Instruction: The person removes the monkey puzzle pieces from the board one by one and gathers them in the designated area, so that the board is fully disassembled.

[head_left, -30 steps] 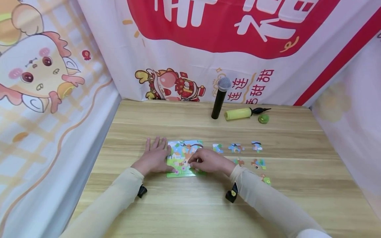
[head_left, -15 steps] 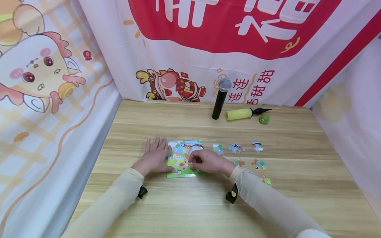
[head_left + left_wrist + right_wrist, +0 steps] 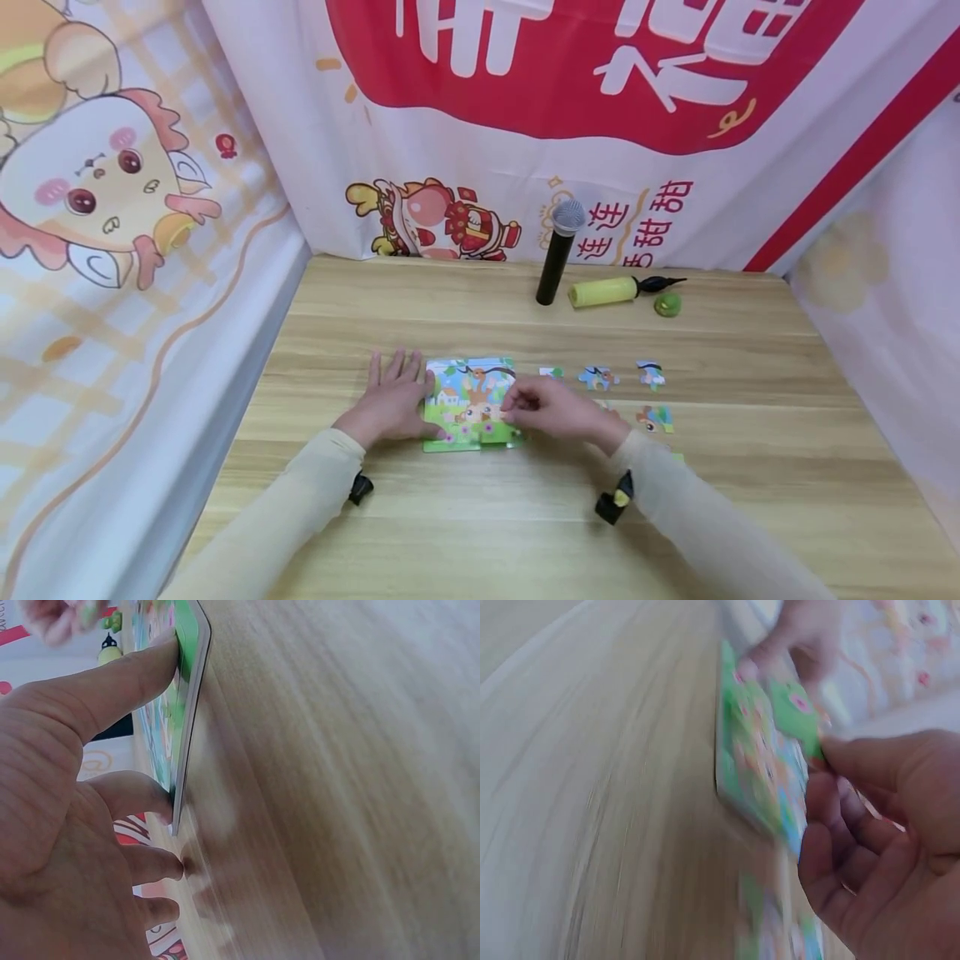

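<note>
A puzzle board (image 3: 448,392) with a picture of animals and a house lies flat on the wooden table. My left hand (image 3: 390,406) spreads over its left side. In the left wrist view, the thumb (image 3: 127,686) rests on the board's green border and the index finger touches its edge. Between thumb and fingertips, my right hand (image 3: 558,410) pinches a green puzzle piece (image 3: 793,712) with a pink flower. That piece is raised over the board's lower right part, which it covers in the head view.
Several loose puzzle pieces (image 3: 597,378) lie right of the board, some partly hidden by my right hand and arm. Behind them are an upright microphone (image 3: 557,258), a yellow hand pump (image 3: 603,292) and a small green object (image 3: 667,304). Printed cloth (image 3: 330,192) hangs around the table.
My right hand has shifted right and up from the board, with the green puzzle piece now showing in its fingers. The left hand has stayed in place. The head view has tilted slightly.
</note>
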{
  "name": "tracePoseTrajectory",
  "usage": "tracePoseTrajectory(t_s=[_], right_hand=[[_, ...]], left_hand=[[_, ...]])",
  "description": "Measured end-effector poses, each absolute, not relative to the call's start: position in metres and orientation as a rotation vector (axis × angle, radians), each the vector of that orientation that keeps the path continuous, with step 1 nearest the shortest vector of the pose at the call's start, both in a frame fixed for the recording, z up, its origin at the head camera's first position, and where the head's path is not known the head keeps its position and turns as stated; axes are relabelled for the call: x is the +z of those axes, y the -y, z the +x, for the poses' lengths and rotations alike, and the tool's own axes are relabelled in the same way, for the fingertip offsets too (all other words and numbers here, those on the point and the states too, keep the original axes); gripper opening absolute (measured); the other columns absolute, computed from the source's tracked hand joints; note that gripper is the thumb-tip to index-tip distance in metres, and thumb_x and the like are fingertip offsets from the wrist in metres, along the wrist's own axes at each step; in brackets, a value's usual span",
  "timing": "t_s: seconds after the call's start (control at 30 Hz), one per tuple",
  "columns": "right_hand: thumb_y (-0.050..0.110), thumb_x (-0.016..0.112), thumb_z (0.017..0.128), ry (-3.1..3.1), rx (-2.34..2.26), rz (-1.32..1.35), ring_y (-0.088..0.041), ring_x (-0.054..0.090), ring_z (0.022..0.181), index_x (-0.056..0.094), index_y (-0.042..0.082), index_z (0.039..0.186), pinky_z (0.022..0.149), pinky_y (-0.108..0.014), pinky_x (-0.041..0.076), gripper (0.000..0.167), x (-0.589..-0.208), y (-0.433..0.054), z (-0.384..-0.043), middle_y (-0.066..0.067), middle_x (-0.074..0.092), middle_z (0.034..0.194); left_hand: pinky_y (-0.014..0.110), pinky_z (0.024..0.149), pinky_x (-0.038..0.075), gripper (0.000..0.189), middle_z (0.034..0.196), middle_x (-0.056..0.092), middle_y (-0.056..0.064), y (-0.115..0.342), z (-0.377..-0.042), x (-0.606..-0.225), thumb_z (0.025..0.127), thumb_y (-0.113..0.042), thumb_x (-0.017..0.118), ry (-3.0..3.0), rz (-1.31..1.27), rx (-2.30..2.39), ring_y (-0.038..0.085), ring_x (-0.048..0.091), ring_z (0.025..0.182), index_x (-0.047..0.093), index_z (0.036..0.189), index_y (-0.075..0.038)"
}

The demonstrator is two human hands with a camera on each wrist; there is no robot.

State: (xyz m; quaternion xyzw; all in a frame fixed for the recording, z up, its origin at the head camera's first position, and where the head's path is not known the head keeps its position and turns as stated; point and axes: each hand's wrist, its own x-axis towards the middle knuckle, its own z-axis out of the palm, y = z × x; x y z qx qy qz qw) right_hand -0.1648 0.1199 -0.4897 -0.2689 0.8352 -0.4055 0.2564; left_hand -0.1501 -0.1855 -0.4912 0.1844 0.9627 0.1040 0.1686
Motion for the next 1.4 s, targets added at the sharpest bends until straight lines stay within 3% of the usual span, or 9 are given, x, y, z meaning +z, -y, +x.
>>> tracePoseTrajectory(t_s=[0.27, 0.43, 1.07, 1.4], right_hand=[[0.023, 0.068, 0.1, -2.248, -1.004, -0.59, -0.019, 0.057, 0.082, 0.07, 0.014, 0.103, 0.07, -0.03, 0.05, 0.01, -0.483, -0.231, -0.138, 0.0, 0.067, 0.092], [0.018, 0.067, 0.1, -2.224, -1.019, -0.562, -0.017, 0.056, 0.082, 0.069, 0.009, 0.103, 0.069, -0.028, 0.049, 0.009, -0.482, -0.264, -0.125, -0.001, 0.067, 0.096], [0.015, 0.068, 0.099, -2.307, -1.022, -0.505, -0.016, 0.058, 0.076, 0.068, 0.008, 0.104, 0.064, -0.028, 0.049, 0.009, -0.493, -0.281, -0.116, -0.002, 0.064, 0.088], [0.028, 0.063, 0.103, -2.387, -0.99, -0.484, -0.019, 0.057, 0.08, 0.07, 0.013, 0.108, 0.065, -0.029, 0.049, 0.017, -0.488, -0.27, -0.12, -0.002, 0.066, 0.093]], left_hand=[[0.066, 0.111, -0.018, 0.114, 0.165, 0.006, 0.024, 0.185, -0.148, -0.496, 0.075, -0.076, 0.072, -2.719, 0.508, 0.284, 0.046, -0.004, 0.15, 0.037, 0.156, -0.004], [0.067, 0.111, -0.015, 0.114, 0.165, 0.007, 0.024, 0.187, -0.148, -0.493, 0.074, -0.075, 0.073, -2.734, 0.503, 0.287, 0.047, -0.002, 0.15, 0.038, 0.155, -0.003], [0.068, 0.111, -0.015, 0.115, 0.165, 0.008, 0.024, 0.181, -0.151, -0.497, 0.073, -0.078, 0.07, -2.741, 0.531, 0.285, 0.047, -0.002, 0.15, 0.038, 0.156, -0.004], [0.067, 0.112, -0.015, 0.112, 0.165, 0.007, 0.024, 0.18, -0.152, -0.49, 0.076, -0.077, 0.07, -2.729, 0.554, 0.235, 0.047, -0.001, 0.15, 0.037, 0.156, -0.004]])
